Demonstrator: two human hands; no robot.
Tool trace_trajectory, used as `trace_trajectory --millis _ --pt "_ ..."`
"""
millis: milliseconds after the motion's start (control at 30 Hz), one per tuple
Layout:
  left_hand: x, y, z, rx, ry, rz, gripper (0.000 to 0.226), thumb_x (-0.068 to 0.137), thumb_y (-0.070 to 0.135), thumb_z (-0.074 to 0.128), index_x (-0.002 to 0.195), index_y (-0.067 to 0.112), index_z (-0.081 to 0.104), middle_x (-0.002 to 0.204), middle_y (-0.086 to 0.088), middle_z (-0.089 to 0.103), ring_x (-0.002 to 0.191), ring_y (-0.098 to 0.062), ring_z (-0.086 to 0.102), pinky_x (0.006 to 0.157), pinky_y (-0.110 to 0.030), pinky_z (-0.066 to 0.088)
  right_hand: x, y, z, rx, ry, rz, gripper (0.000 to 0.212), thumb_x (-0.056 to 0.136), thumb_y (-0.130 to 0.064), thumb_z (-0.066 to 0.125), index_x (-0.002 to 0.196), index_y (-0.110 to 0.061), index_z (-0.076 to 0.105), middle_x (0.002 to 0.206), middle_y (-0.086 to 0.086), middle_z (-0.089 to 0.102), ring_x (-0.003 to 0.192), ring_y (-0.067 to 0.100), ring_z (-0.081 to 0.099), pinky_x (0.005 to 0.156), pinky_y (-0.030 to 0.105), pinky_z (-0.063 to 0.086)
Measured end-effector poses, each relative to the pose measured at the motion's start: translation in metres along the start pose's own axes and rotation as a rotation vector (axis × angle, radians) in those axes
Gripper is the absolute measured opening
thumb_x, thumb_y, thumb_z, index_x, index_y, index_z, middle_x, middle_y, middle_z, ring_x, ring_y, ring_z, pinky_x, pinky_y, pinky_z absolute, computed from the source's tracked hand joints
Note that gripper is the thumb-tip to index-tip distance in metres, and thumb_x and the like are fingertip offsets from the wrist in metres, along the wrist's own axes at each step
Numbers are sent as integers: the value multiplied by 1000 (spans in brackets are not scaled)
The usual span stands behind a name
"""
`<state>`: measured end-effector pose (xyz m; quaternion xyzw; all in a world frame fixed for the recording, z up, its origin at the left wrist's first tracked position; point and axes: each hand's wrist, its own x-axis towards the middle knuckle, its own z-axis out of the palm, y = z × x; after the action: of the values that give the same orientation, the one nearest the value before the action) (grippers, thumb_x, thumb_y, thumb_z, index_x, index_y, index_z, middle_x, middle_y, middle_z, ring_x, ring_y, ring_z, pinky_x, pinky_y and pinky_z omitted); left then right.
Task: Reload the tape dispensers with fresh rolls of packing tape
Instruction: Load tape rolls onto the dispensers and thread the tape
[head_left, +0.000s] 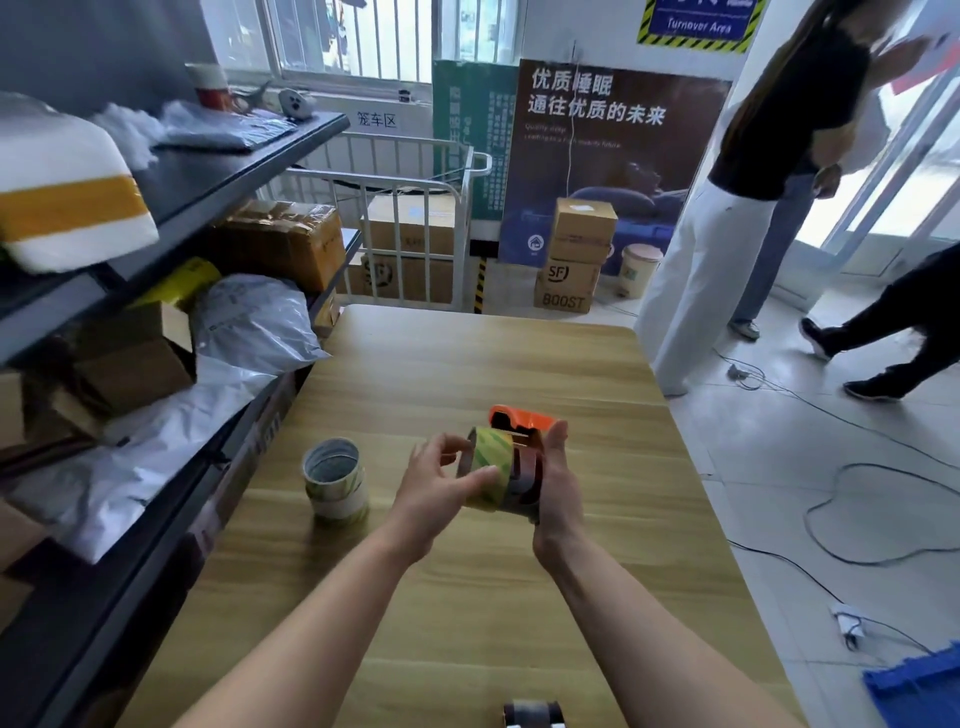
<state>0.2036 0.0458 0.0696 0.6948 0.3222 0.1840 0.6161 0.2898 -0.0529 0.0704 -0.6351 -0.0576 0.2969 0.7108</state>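
Above the middle of the wooden table (467, 597) my right hand (558, 493) grips an orange tape dispenser (522, 421) from its right side. My left hand (441, 488) holds a yellow-green roll of packing tape (491, 457) against the dispenser's left side, thumb across the roll's face. Whether the roll sits fully on the dispenser's hub is hidden. A short stack of pale tape rolls (335, 480) stands on the table to the left of my hands. A dark object (532, 714), partly cut off, lies at the table's near edge.
Metal shelving (208, 171) with parcels and mailer bags runs along the table's left side. Cardboard boxes (576, 254) and a white cage trolley (415, 208) stand beyond the far edge. Two people (727, 208) are on the right. Cables (857, 519) and a blue crate (919, 691) lie on the floor.
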Motion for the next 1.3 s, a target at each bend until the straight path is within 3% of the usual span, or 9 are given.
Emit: trace_trajectory --millis 100,200,367,633,733,867,1000,1167,1300 --pt "-4 3 -2 -45 -86 -36 70 72 24 80 132 22 44 129 0 45 117 -17 46 88 -31 47 -3 -3 1 -14 -38 -37 95 53 -95 44 102 -19 73 100 14 75 92 34 72 84 53 57" --pt "-7 6 -2 -102 -145 -52 77 74 21 79 140 22 39 128 0 50 113 -18 51 81 -27 50 -6 -4 0 -31 -90 -59 98 41 -99 48 97 -22 74 97 11 76 90 31 73 82 49 57" --pt "-5 10 -9 -127 -189 -90 80 70 15 82 138 19 40 129 -4 52 112 -23 55 73 -29 53 -10 -6 -2 -41 -132 -75 94 50 -97 45 100 -23 75 99 11 76 92 32 72 90 57 53" --pt "-7 13 -14 -198 -227 -133 72 59 26 83 123 25 51 121 -3 59 106 -24 62 87 -46 56 -10 -9 -4 -5 -110 -2 91 71 -83 17 108 -19 71 100 12 75 91 28 72 73 39 59" --pt "-10 16 -6 -194 -316 -127 61 69 13 82 121 24 53 118 -5 62 104 -25 65 87 -47 55 -12 -7 3 -4 -105 25 93 70 -85 22 108 -17 72 101 14 75 92 31 73 86 50 57" --pt "-7 19 2 -214 -300 -74 66 66 14 83 124 24 53 118 -7 62 102 -23 65 79 -36 56 -7 -9 8 2 -65 41 91 74 -84 22 98 -15 75 94 14 76 87 33 73 85 53 56" --pt "-5 17 3 -126 -243 20 76 58 17 88 125 24 53 116 -4 64 100 -17 66 81 -35 57 5 -7 2 122 -127 157 87 87 -75 16 104 -10 71 91 14 76 79 29 73 68 38 59" --pt "-3 11 -3 79 -224 245 88 61 2 85 135 20 42 124 2 56 110 4 56 89 -24 53 10 -16 -8 356 -270 250 89 87 -76 25 111 -3 70 111 20 71 94 35 70 83 43 57" --pt "1 10 -6 193 -224 332 90 61 3 84 136 22 39 125 4 54 112 0 55 87 -5 41 10 -27 -13 333 -387 245 51 92 -39 39 103 -3 73 97 17 73 82 31 71 82 41 51"
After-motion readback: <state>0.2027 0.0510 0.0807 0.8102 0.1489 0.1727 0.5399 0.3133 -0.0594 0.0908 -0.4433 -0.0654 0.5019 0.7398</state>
